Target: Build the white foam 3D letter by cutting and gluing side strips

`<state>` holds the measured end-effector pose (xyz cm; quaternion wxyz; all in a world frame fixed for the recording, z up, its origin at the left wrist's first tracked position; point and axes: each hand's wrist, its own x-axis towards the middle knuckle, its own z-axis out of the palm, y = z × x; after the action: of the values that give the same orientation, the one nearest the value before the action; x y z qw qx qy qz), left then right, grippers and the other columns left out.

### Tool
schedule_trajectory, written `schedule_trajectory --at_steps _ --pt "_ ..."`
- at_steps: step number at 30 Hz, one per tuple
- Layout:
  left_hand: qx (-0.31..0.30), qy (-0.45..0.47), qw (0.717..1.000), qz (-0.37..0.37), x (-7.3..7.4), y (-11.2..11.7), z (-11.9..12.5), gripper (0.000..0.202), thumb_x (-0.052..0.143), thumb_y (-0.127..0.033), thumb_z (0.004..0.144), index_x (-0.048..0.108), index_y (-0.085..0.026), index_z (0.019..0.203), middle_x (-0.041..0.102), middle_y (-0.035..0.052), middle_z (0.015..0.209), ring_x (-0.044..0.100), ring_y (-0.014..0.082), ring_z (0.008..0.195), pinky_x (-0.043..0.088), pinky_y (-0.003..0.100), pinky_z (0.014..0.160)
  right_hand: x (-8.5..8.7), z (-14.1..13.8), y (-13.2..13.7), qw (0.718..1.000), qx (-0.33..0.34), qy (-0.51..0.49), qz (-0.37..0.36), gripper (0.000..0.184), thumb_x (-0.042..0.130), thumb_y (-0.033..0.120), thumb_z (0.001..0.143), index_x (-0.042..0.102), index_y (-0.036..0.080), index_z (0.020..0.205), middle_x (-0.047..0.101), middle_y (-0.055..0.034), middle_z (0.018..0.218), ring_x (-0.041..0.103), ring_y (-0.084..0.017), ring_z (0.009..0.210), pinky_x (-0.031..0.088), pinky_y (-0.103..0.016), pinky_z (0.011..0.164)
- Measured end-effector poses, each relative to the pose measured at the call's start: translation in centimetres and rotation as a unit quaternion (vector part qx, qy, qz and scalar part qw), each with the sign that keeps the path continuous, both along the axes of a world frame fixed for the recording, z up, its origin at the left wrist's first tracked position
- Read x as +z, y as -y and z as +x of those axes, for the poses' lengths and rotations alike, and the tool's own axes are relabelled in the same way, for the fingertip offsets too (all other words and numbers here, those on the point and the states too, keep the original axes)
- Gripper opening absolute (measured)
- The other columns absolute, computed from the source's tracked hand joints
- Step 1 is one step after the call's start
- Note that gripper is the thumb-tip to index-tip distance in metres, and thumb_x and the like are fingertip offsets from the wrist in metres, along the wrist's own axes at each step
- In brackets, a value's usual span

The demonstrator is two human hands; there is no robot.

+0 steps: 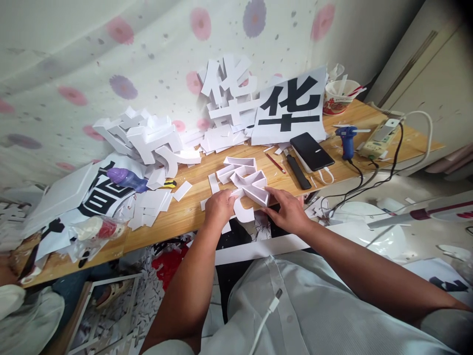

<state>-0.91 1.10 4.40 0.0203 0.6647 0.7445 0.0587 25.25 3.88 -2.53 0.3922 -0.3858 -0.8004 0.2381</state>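
A white hollow character built of upright foam-board strips (pixel 257 195) lies at the table's front edge, its open side facing up. A curved white end of it reaches past the edge. My left hand (pixel 219 208) pinches its left side between thumb and fingers. On the opposite side, my right hand (pixel 287 209) holds its right end with thumb and forefinger. Small white foam-board pieces (pixel 213 183) lie by my left hand. A red pencil (pixel 275 162) and a dark-handled tool (pixel 297 170) rest beyond my right hand.
Finished white characters (pixel 151 135) and a printed sheet (pixel 291 106) stand at the back. On the right are a phone (pixel 312 150), a blue glue gun (pixel 346 140), a power strip (pixel 377 138) with cables and a paper bowl (pixel 340 101). A purple-handled item (pixel 127 179) lies left. Scraps cover the floor.
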Motion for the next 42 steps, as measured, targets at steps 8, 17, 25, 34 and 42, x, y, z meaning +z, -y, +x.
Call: schedule_trajectory --at_steps 8,17,25,34,42 --pt "0.011 -0.025 0.999 -0.028 0.24 0.03 0.20 0.028 0.062 -0.045 0.107 0.076 -0.024 0.096 0.079 0.0081 0.096 0.073 0.0264 0.093 0.045 0.032 0.077 0.11 0.03 -0.18 1.000 0.012 0.002 -0.001 0.061 0.076 0.038 0.096 0.057 0.024 0.153 0.077 -0.0139 0.126 0.073 -0.035 0.113 0.059 -0.051 0.100" --pt "0.023 -0.029 0.998 -0.053 0.52 -0.12 0.44 0.028 0.058 -0.045 0.109 0.077 -0.026 0.101 0.081 0.0062 0.105 0.074 0.0262 0.101 0.046 0.032 0.080 -0.33 0.05 -0.08 1.000 -0.010 0.023 0.010 0.061 0.077 0.044 0.096 0.059 0.021 0.150 0.078 -0.0142 0.122 0.074 -0.035 0.108 0.060 -0.050 0.097" --pt "0.014 -0.029 0.998 -0.047 0.11 0.01 0.35 0.027 0.058 -0.045 0.109 0.076 -0.025 0.106 0.081 0.0066 0.107 0.074 0.0266 0.102 0.047 0.032 0.083 -0.43 0.08 -0.17 1.000 -0.004 0.012 0.011 0.061 0.076 0.045 0.096 0.060 0.021 0.149 0.077 -0.0147 0.125 0.075 -0.035 0.109 0.061 -0.050 0.097" --pt "0.003 -0.035 0.998 -0.048 0.14 0.13 0.56 0.023 0.058 -0.041 0.110 0.073 -0.024 0.108 0.080 0.0064 0.111 0.074 0.0261 0.107 0.049 0.033 0.085 -0.54 0.14 -0.19 1.000 0.005 0.004 0.006 0.063 0.077 0.047 0.096 0.058 0.023 0.151 0.077 -0.0145 0.129 0.075 -0.036 0.113 0.061 -0.053 0.100" --pt "-0.009 -0.041 0.997 -0.057 0.36 0.00 0.71 0.020 0.058 -0.037 0.110 0.073 -0.024 0.111 0.078 0.0071 0.113 0.074 0.0262 0.106 0.050 0.033 0.086 -0.39 0.14 -0.13 1.000 0.010 -0.004 -0.001 0.062 0.076 0.045 0.096 0.059 0.023 0.152 0.077 -0.0142 0.128 0.075 -0.036 0.111 0.062 -0.053 0.099"
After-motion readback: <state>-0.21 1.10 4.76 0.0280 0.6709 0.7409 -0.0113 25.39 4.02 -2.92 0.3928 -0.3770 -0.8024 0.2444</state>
